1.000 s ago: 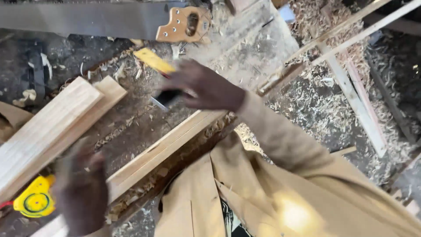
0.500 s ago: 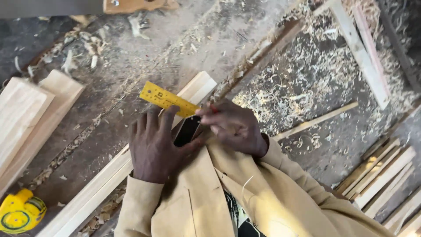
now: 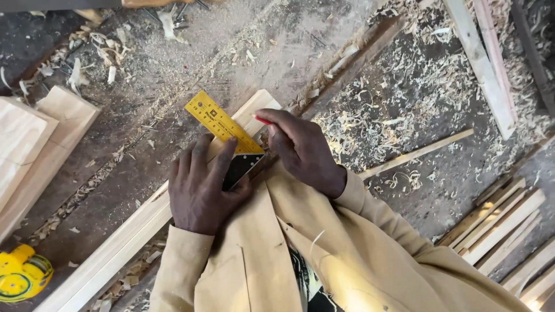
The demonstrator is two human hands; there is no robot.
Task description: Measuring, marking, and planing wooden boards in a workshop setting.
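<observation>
Across the near end of the pale wood strip (image 3: 144,228), which runs from lower left to upper right, we press the yellow try square (image 3: 222,125) flat with our left hand (image 3: 199,188), fingers spread, while our right hand (image 3: 300,150), just right of the blade, pinches a red pencil (image 3: 263,120) at the blade's edge, loose slats (image 3: 497,222) lying well apart.

Your left hand (image 3: 199,188) lies flat, palm down, fingers spread and pressing forward. Your right hand (image 3: 300,150) is curled close beside it, fingertips pinched, wrist bent inward. Both forearms are sleeved.
</observation>
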